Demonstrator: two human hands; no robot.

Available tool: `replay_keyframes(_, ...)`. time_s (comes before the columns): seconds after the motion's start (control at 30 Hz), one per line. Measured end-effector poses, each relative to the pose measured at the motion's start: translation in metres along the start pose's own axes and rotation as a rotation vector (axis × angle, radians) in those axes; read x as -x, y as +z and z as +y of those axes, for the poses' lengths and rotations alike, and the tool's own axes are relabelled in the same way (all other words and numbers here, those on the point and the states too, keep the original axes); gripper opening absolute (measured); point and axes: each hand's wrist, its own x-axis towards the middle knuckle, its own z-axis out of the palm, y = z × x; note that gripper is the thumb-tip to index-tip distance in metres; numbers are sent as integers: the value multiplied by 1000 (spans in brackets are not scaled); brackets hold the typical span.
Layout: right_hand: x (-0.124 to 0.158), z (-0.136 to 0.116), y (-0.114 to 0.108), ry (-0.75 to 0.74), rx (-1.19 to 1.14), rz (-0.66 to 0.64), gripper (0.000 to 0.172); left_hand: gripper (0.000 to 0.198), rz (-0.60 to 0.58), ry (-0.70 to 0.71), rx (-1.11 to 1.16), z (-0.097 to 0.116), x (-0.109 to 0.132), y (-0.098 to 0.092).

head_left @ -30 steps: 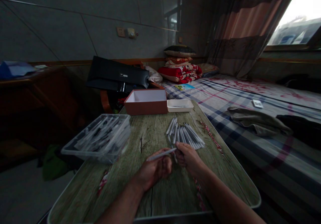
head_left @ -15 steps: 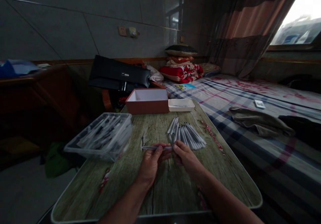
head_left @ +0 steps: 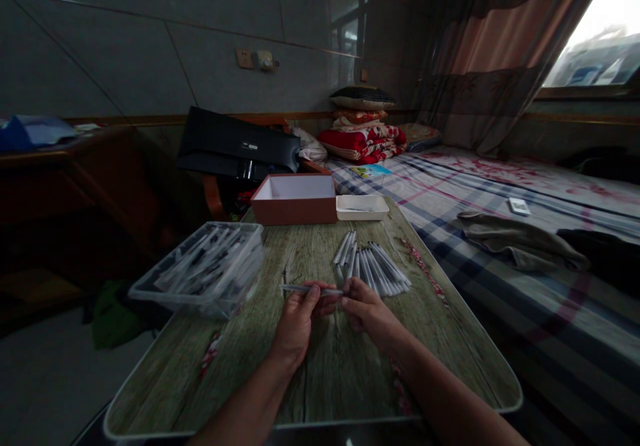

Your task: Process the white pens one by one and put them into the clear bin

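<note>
One pen (head_left: 295, 289) is clamped in my left hand (head_left: 296, 318); right hand (head_left: 369, 311): grip unclear. Left clear bin (head_left: 173, 297) holds pens (head_left: 200, 259); far label (head_left: 249, 146): illegible.

1. Your left forearm (head_left: 250, 396), bare, rises from below and slants up to the right toward the wrist (head_left: 286, 358).
2. Your left hand (head_left: 301, 314) is closed in a pinch, the left thumb (head_left: 313, 292) against fingers that point to the right.
3. Your right forearm (head_left: 447, 393), also bare, slants up to the left.
4. Your right hand (head_left: 369, 309) has bent fingers and the right thumb (head_left: 351, 305) pointing left; how tightly it closes is unclear.
5. Your hands face each other, close together.
</note>
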Motion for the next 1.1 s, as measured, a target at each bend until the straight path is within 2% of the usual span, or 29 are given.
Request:
replay_keyframes(0.1,2,0,1,19,-67,-7,36,25,4,3,-9,-2,-1,-2)
replay_keyframes(0.27,0,2,2,90,30,38,44,25,1,50,-78,-4,-1,-4)
replay_keyframes(0.37,1,0,4,50,-3,27,37,26,25,68,-98,-3,-2,-4)
replay_keyframes(0.43,2,-2,5,36,-57,15,38,26,27,70,-98,-2,-2,-3)
replay_keyframes(0.53,2,-1,5,86,-56,26,36,25,10,72,-109,-3,-1,-2)
replay_keyframes(0.63,2,1,5,146,17,31,45,25,9,90,-129,-5,-1,-2)
replay_keyframes(0.8,4,-1,8,68,-56,14,40,24,16,93,-130,-4,-1,-3)
replay_keyframes(1.0,2,2,6,161,-30,68,44,23,11,100,-150,-5,-1,-3)
replay_keyframes(1.1,2,2,5,134,-61,55,37,22,23,109,-136,-7,-2,-4)
